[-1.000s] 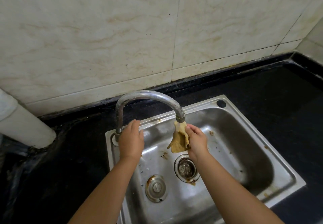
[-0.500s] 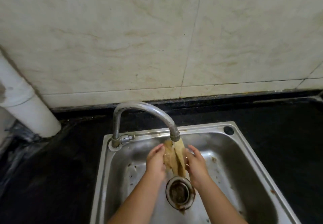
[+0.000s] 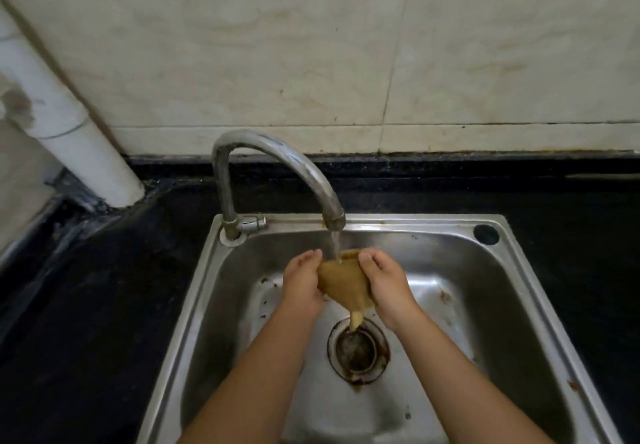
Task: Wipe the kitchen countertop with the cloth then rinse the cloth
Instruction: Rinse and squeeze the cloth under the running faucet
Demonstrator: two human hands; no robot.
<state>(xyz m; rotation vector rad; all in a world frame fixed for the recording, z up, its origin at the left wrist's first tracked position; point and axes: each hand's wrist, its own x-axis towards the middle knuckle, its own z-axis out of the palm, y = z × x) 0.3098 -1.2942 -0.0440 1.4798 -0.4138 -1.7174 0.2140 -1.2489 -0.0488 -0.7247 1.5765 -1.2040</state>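
A wet yellow-brown cloth (image 3: 343, 282) hangs bunched between both my hands over the steel sink (image 3: 512, 291). My left hand (image 3: 301, 281) grips its left side and my right hand (image 3: 384, 281) grips its right side. Water runs from the curved chrome faucet (image 3: 277, 153) onto the cloth's top edge. The cloth's lower tip dangles just above the rusty drain (image 3: 358, 350). The black countertop (image 3: 104, 288) surrounds the sink.
A white pipe (image 3: 65, 125) slants down to the counter at the left, by the tiled wall (image 3: 311, 45). The faucet's small lever (image 3: 254, 224) sits at its base on the sink rim. A round hole (image 3: 486, 234) marks the sink's back right corner.
My left hand left the faucet base and joined the right on the cloth. Water now runs onto the cloth. The view has shifted down and closer to the sink.
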